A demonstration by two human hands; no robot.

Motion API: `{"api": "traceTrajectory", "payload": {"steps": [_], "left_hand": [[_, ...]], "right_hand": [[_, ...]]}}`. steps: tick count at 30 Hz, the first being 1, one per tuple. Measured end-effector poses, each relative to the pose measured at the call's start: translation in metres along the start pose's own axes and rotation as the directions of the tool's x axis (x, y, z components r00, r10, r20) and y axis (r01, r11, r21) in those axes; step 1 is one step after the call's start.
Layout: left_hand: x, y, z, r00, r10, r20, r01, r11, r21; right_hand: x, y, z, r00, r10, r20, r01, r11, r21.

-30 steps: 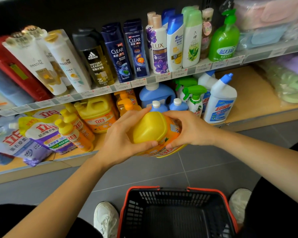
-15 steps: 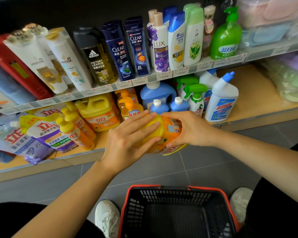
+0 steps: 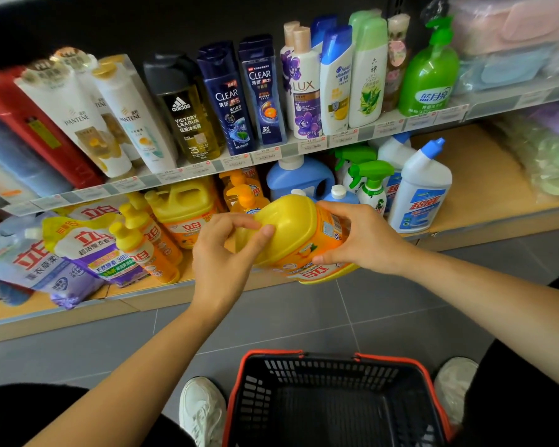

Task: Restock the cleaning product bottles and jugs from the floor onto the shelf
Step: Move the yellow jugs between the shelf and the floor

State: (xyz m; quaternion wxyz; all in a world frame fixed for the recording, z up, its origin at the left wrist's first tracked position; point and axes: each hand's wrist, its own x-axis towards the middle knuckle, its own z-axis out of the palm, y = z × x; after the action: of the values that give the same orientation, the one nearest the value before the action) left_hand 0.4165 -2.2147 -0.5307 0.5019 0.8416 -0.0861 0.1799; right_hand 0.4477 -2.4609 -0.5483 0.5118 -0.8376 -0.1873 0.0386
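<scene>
**Head view: yellow jug held sideways in front of the lower shelf**

The yellow jug (image 3: 299, 233) is held in the air by both hands, just in front of the lower shelf (image 3: 484, 175) and above the grey floor (image 3: 304, 317); it is not yet set down. The left hand (image 3: 221, 256) is curled round the plain yellow top end, with the thumb pressed on the shoulder. The right hand (image 3: 365, 240) is clasped over the orange labelled body, fingers on top and thumb beneath.

The two-handed hold is judged to be for turning: the weight is carried at the body while the top end is steered. The jug is tipped well over, its long axis running from upper left to lower right. Its top is pointed left and towards the shelf, and its base towards the right and the person. The label is seen upside down. The cap is hidden behind the left hand.

A matching yellow jug on the shelf (image 3: 184, 211) is stood upright beside orange pump bottles (image 3: 244, 198), so an upright placing near these is judged to be the aim. A black basket (image 3: 333, 359) is seen on the floor between the shoes.
</scene>
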Motion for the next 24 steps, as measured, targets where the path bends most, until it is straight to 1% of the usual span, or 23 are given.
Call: {"api": "traceTrajectory", "payload": {"steps": [1,2,3,4,6,10,15,21,24], "left_hand": [[0.002,0.000,-0.001,0.989,-0.139,0.049,0.142,0.988,-0.057],[0.004,0.000,0.000,0.959,-0.263,0.106,0.275,0.954,-0.124],[0.006,-0.001,0.001,0.920,-0.357,0.162,0.384,0.904,-0.187],[0.007,-0.001,0.002,0.887,-0.414,0.203,0.454,0.862,-0.227],[0.009,-0.001,0.004,0.860,-0.457,0.227,0.505,0.824,-0.257],[0.009,-0.001,0.002,0.871,-0.453,0.191,0.491,0.817,-0.301],[0.010,-0.005,-0.002,0.915,-0.369,0.164,0.403,0.859,-0.316],[0.009,-0.012,-0.002,0.940,-0.305,0.152,0.340,0.878,-0.337],[0.007,-0.015,-0.001,0.969,-0.205,0.141,0.241,0.911,-0.333]], "right_hand": [[0.000,0.000,0.000,1.000,-0.005,0.003,0.005,1.000,-0.006],[0.000,0.001,0.000,1.000,-0.007,0.007,0.007,1.000,-0.006],[-0.001,0.002,0.000,1.000,-0.010,0.013,0.010,1.000,-0.005],[-0.001,0.002,0.000,1.000,-0.014,0.017,0.014,1.000,-0.008],[-0.002,0.004,0.002,1.000,-0.022,0.017,0.022,1.000,-0.021],[-0.002,0.008,0.002,1.000,-0.016,0.015,0.016,1.000,-0.018],[0.001,0.009,0.001,1.000,-0.028,0.004,0.028,0.999,0.021],[0.003,0.012,-0.001,0.999,-0.033,-0.019,0.035,0.993,0.115],[0.004,0.012,-0.001,0.999,-0.015,-0.044,0.023,0.983,0.184]]}}
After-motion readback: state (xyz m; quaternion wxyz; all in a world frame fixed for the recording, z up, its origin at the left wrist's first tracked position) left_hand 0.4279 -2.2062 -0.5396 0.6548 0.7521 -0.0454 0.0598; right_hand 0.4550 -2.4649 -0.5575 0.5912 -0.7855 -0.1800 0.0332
